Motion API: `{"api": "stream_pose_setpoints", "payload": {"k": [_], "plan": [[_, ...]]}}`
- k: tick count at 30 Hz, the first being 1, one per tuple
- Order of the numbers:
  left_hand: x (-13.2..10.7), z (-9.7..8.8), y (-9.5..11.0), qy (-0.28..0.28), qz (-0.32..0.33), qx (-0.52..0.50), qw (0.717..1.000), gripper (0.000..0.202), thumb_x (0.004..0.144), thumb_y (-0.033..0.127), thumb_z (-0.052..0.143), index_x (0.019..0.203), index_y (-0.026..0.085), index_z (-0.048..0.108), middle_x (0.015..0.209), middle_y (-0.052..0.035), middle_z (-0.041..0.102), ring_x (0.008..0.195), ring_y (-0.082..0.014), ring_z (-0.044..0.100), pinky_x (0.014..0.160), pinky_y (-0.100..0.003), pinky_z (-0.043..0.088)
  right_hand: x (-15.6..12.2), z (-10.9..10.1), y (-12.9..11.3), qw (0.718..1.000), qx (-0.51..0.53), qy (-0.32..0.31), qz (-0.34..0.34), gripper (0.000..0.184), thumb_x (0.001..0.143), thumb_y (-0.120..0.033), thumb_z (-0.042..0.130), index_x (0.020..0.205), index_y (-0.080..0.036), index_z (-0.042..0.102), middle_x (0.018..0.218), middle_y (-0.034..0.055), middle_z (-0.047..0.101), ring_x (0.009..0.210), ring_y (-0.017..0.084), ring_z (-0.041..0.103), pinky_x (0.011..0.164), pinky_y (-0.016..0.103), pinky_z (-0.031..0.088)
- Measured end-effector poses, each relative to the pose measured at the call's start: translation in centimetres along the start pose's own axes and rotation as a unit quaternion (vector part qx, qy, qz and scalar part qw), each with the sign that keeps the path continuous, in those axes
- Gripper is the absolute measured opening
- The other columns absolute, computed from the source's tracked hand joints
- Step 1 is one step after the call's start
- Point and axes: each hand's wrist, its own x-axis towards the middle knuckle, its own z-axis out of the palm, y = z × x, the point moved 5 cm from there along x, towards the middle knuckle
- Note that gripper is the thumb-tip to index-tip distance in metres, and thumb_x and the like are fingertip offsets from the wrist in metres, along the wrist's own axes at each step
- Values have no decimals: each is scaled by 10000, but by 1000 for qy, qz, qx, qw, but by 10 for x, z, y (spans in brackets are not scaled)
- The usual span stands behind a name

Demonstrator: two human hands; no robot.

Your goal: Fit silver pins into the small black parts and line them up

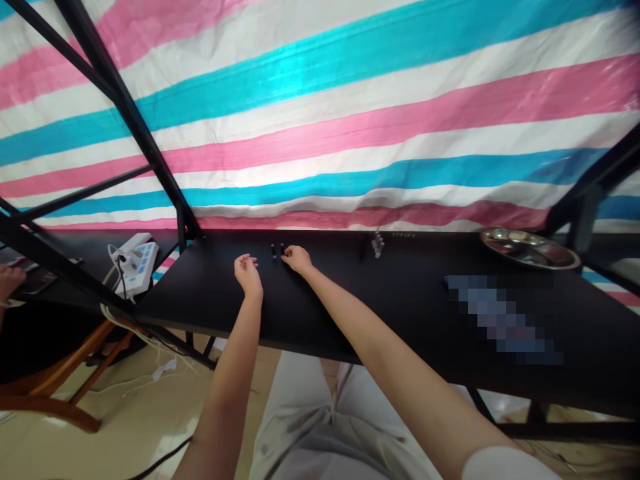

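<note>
Two small upright cylinders with black tops and pale lower parts, like little vials, stand side by side on the black table (325,307). The left vial (273,251) stands free between my hands. At the right vial (282,249), the fingertips of my right hand (299,259) are pinched together round its lower part, which they partly hide. My left hand (247,272) hovers a little to the left, palm turned up, its fingers loosely bent and apart, with nothing seen in it.
Several small clear bottles (377,245) stand right of my hands, with a row of tiny pieces (404,235) behind. A round metal tray (530,249) and a blurred-out patch (495,317) lie at right. Leftward are a power strip (137,267), a frame post (145,143) and another person's hand (10,280).
</note>
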Motion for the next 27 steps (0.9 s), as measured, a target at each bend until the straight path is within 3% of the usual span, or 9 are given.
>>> {"api": "stream_pose_setpoints", "payload": {"k": [8, 16, 19, 22, 25, 27], "plan": [[1, 0, -2, -3, -3, 9, 1000, 119, 723, 185, 464, 829, 153, 507, 689, 4, 565, 561, -77, 531, 565, -200, 415, 1, 0, 1, 1000, 0, -4, -2, 150, 695, -277, 619, 824, -204, 642, 848, 31, 657, 801, 167, 592, 688, 255, 408], [1, 0, 0, -2, -1, 8, 1000, 113, 731, 180, 459, 833, 155, 503, 688, 4, 561, 558, -78, 532, 574, -203, 421, -19, -18, 6, 996, 29, -17, -88, 250, 710, -222, 597, 951, -158, 600, 748, 18, 627, 694, 133, 565, 672, 243, 427], [-3, -1, 7, -9, 35, 21, 999, 100, 747, 179, 461, 835, 155, 504, 697, -2, 559, 579, -83, 536, 613, -219, 442, -42, -51, 10, 981, 39, 67, -180, 203, 788, -233, 496, 952, -174, 600, 835, 43, 635, 745, 139, 572, 727, 262, 438], [-19, 7, 23, -63, 153, 85, 983, 114, 779, 202, 468, 869, 165, 527, 737, -24, 577, 655, -109, 560, 665, -242, 457, -67, -97, 26, 952, 45, 188, -236, 223, 833, -265, 427, 961, -178, 588, 917, 71, 629, 783, 146, 574, 755, 272, 445], [-55, 33, 40, -192, 303, 159, 920, 158, 812, 215, 445, 906, 172, 564, 809, -61, 607, 776, -150, 582, 746, -285, 462, -86, -147, 64, 922, 69, 339, -176, 234, 831, -322, 432, 951, -160, 552, 857, 78, 601, 731, 153, 562, 694, 286, 459], [-88, 60, 47, -314, 385, 196, 845, 217, 825, 205, 417, 962, 172, 582, 877, -84, 620, 862, -172, 577, 815, -316, 453, -95, -173, 98, 892, 88, 431, -106, 252, 818, -337, 436, 970, -154, 518, 836, 73, 578, 719, 158, 555, 676, 301, 458]]}}
